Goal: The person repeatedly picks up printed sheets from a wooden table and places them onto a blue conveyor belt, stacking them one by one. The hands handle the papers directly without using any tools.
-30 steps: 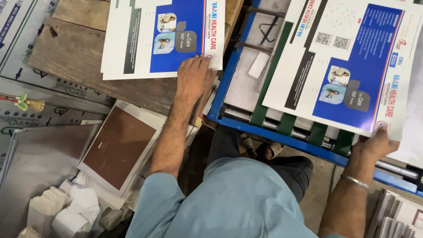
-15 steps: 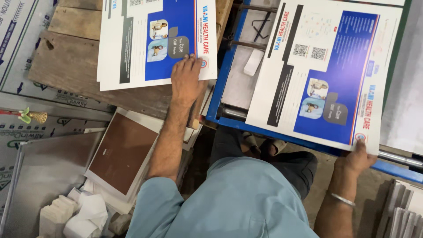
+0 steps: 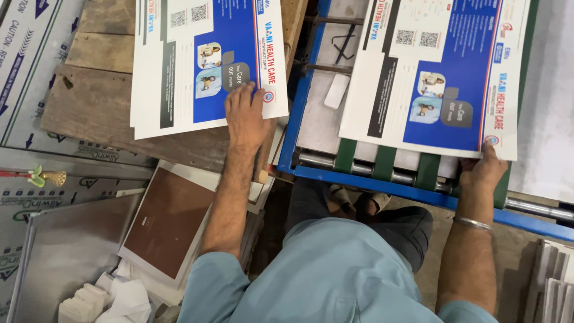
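My left hand (image 3: 245, 113) lies flat on the near corner of a stack of printed blue-and-white sheets (image 3: 179, 66) that rests on a rough wooden board (image 3: 89, 101). My right hand (image 3: 484, 170) grips the near right corner of a single printed sheet (image 3: 430, 72) of the same kind. That sheet lies on the feed table of a blue-framed machine (image 3: 382, 185), over its green belts (image 3: 427, 170) and metal roller. A metal bangle sits on my right wrist.
A brown-topped pad or board (image 3: 167, 221) leans below the wooden board. Grey metal plates (image 3: 60, 257) and crumpled white paper (image 3: 119, 299) lie at lower left. A small gold-and-green tool (image 3: 45, 177) rests at the left edge. Stacked plates (image 3: 553, 287) stand at lower right.
The sheet in my right hand has slid left and farther onto the machine's feed table. My left hand has stayed on the stack's corner.
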